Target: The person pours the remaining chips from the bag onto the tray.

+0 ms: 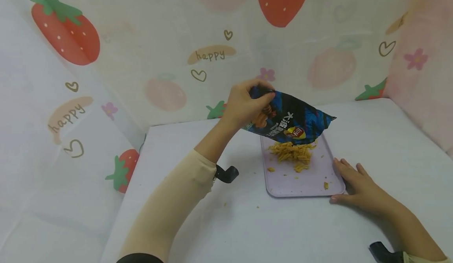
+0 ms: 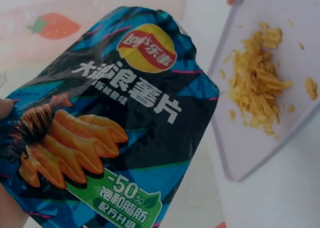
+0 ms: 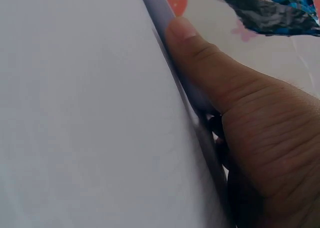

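A dark blue and black potato chip bag [image 1: 305,115] with a torn edge is gripped at its left end by my left hand [image 1: 244,105]. The bag slants down to the right over a pale purple tray [image 1: 293,189]. Heaped on the tray is a pile of broken yellow chips [image 2: 257,78], its far part hidden behind the bag in the head view. My right hand [image 1: 368,194] rests at the tray's right edge with its fingers spread. In the right wrist view its thumb [image 3: 195,53] lies along the tray's side.
The tray stands on a white table [image 1: 226,227], where a few small crumbs lie left of it. Behind and at both sides hangs a cloth backdrop [image 1: 170,31] printed with strawberries, hearts and flowers. Black curved straps show near both wrists.
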### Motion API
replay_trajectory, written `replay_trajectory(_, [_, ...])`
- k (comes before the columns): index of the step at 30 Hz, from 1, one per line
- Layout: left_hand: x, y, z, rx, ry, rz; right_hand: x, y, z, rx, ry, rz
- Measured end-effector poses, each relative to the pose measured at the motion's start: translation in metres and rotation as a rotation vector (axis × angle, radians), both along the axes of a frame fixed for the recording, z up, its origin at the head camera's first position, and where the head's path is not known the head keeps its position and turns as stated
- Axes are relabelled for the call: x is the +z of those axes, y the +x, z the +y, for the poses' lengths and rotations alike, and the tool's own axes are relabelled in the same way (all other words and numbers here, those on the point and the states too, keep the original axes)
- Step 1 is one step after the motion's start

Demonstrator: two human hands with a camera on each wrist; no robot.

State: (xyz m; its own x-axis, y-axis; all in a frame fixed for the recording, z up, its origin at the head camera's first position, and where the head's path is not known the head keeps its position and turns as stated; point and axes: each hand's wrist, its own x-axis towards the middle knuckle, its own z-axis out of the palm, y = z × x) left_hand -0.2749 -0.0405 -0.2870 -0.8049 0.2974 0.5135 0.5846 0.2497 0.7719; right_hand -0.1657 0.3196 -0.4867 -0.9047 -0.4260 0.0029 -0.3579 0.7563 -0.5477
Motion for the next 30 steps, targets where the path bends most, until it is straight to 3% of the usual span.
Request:
replay_trajectory(5, [-0.001,-0.001,-0.001,0.022,0.061,-0.049,-0.001,0.000,-0.001,-0.003,0.005,-0.002])
replay_trajectory(11, [-0.013,0.002,-0.006,0.064,0.091,-0.060,-0.001,0.000,-0.001,-0.004,0.017,0.001])
replay_trajectory(20, [-0.027,0.013,-0.013,0.054,0.151,-0.082,-0.005,-0.005,-0.003,0.007,0.000,0.033])
replay_trajectory(26, [-0.031,0.018,-0.026,0.057,0.283,-0.159,-0.008,-0.005,-0.001,0.012,0.000,0.060])
replay_trajectory(30, [-0.035,0.025,-0.037,0.103,0.344,-0.211,-0.010,-0.004,-0.001,0.012,-0.001,0.072])
